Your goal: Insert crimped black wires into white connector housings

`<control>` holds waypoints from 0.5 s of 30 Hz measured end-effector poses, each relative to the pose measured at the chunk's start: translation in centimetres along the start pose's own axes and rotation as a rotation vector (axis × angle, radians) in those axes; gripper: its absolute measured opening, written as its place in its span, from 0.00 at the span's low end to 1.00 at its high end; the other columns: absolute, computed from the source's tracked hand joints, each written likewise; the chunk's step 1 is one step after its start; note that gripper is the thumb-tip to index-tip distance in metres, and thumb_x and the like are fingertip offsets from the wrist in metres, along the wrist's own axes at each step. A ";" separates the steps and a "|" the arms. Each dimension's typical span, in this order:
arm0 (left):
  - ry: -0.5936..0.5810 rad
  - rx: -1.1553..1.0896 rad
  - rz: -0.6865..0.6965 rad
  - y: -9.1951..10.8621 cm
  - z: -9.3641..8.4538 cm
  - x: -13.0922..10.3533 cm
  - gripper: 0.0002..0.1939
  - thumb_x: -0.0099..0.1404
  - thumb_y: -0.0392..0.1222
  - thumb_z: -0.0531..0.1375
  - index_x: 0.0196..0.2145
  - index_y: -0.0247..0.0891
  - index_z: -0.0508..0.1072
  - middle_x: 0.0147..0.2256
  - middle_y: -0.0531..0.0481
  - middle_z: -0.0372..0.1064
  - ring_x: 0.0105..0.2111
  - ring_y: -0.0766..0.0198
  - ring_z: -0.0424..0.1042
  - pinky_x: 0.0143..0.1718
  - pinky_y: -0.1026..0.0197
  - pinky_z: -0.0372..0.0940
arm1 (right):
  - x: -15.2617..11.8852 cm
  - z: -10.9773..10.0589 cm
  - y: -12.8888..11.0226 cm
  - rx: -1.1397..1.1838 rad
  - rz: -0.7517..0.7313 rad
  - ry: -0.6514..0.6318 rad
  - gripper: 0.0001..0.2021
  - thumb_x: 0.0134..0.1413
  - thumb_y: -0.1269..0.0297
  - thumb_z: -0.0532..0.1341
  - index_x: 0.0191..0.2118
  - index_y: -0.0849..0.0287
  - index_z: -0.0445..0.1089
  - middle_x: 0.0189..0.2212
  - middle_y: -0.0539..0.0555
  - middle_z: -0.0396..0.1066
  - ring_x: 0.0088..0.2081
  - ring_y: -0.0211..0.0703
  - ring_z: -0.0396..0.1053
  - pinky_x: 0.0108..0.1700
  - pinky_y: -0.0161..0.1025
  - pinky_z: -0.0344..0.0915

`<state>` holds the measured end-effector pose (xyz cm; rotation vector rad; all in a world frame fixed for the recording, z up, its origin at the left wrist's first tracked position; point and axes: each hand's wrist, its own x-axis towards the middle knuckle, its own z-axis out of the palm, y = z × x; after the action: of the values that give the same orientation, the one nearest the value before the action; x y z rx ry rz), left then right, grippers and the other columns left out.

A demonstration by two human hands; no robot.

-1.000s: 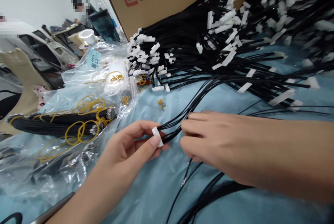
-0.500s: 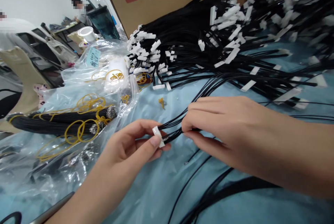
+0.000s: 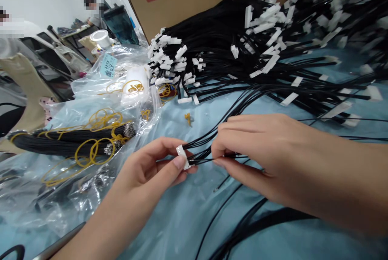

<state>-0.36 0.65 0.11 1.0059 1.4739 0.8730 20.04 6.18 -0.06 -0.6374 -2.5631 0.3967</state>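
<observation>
Between the thumb and fingers of my left hand (image 3: 154, 171) is a white plastic connector housing (image 3: 181, 153), tilted, with several black wires (image 3: 206, 135) running out of its right side. My right hand (image 3: 257, 146) is closed just right of the housing, thumb and forefinger pinching a thin black wire (image 3: 203, 162) whose end meets the lower part of the housing. Whether that end is inside the housing cannot be made out. A loose wire with a bare metal terminal (image 3: 216, 189) hangs below my right hand. The right hand's other fingers are partly hidden.
A large pile of black cables with white connectors (image 3: 169, 64) lies behind my hands, before a cardboard box (image 3: 182, 5). At left, clear plastic bags (image 3: 72, 195) lie near wire bundles (image 3: 72, 146) and yellow ties (image 3: 87, 151). Blue sheeting (image 3: 169, 219) covers the table. A person (image 3: 92, 11) sits far back.
The pinched wire now shows as a straight line between my right fingertips and the housing. My right thumb has shifted slightly down; my left hand holds the housing nearly in place.
</observation>
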 end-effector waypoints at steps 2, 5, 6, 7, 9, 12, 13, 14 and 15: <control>-0.004 0.021 -0.005 0.0 -0.1 0.0 0.08 0.56 0.46 0.66 0.36 0.48 0.77 0.33 0.59 0.77 0.32 0.72 0.77 0.32 0.78 0.71 | -0.1 -0.1 0.0 0.015 0.001 -0.012 0.05 0.49 0.77 0.57 0.27 0.63 0.66 0.23 0.50 0.63 0.25 0.39 0.60 0.25 0.38 0.54; -0.003 0.037 0.002 0.0 -0.2 -0.1 0.07 0.57 0.45 0.66 0.36 0.49 0.77 0.32 0.59 0.77 0.31 0.73 0.75 0.32 0.80 0.69 | -0.1 -0.1 -0.1 0.035 0.008 -0.027 0.05 0.48 0.77 0.57 0.27 0.62 0.67 0.23 0.50 0.63 0.25 0.39 0.60 0.25 0.38 0.55; -0.003 0.035 0.005 0.1 -0.2 -0.1 0.07 0.57 0.45 0.66 0.35 0.49 0.77 0.32 0.59 0.77 0.31 0.74 0.74 0.31 0.80 0.69 | -0.1 0.0 -0.1 0.037 0.004 -0.026 0.05 0.48 0.77 0.57 0.27 0.62 0.67 0.23 0.50 0.63 0.25 0.39 0.60 0.25 0.38 0.55; -0.001 0.031 0.008 0.1 -0.1 -0.2 0.07 0.56 0.45 0.66 0.35 0.48 0.77 0.32 0.59 0.76 0.30 0.74 0.74 0.31 0.81 0.69 | -0.1 0.0 -0.1 0.035 -0.001 -0.025 0.05 0.49 0.77 0.57 0.27 0.62 0.67 0.23 0.50 0.64 0.25 0.40 0.61 0.25 0.39 0.56; -0.002 0.033 0.010 0.2 0.0 -0.2 0.06 0.56 0.45 0.66 0.34 0.48 0.77 0.31 0.59 0.76 0.30 0.74 0.74 0.30 0.80 0.69 | 0.0 0.1 -0.2 0.027 -0.018 -0.021 0.05 0.49 0.77 0.57 0.27 0.62 0.68 0.23 0.50 0.64 0.26 0.40 0.62 0.25 0.39 0.56; -0.011 0.044 0.019 0.4 0.2 -0.1 0.05 0.57 0.45 0.65 0.33 0.48 0.77 0.30 0.60 0.75 0.31 0.74 0.73 0.32 0.80 0.69 | 0.1 0.2 -0.4 0.022 -0.031 -0.028 0.06 0.49 0.78 0.57 0.27 0.63 0.68 0.23 0.51 0.64 0.26 0.41 0.62 0.25 0.39 0.57; -0.013 0.041 0.021 0.4 0.2 0.0 0.04 0.57 0.45 0.65 0.33 0.48 0.77 0.29 0.60 0.74 0.31 0.74 0.73 0.32 0.80 0.69 | 0.0 0.1 -0.4 0.025 -0.031 -0.030 0.06 0.48 0.78 0.57 0.27 0.63 0.68 0.22 0.51 0.64 0.25 0.41 0.62 0.24 0.39 0.56; -0.018 0.040 0.022 0.4 0.2 0.0 0.04 0.57 0.45 0.65 0.33 0.48 0.77 0.29 0.61 0.74 0.31 0.74 0.73 0.32 0.80 0.69 | 0.0 0.1 -0.4 0.031 -0.032 -0.033 0.06 0.49 0.78 0.57 0.27 0.63 0.68 0.22 0.50 0.64 0.25 0.41 0.62 0.24 0.39 0.56; -0.019 0.039 0.025 0.4 0.2 0.0 0.04 0.58 0.45 0.65 0.33 0.47 0.77 0.30 0.61 0.74 0.31 0.74 0.73 0.32 0.80 0.69 | -0.1 0.1 -0.5 0.037 -0.030 -0.037 0.07 0.50 0.78 0.56 0.27 0.63 0.68 0.22 0.50 0.64 0.25 0.41 0.62 0.24 0.39 0.56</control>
<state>-0.14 0.80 0.44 1.0608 1.4697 0.8529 19.87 5.75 0.01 -0.5832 -2.5910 0.4486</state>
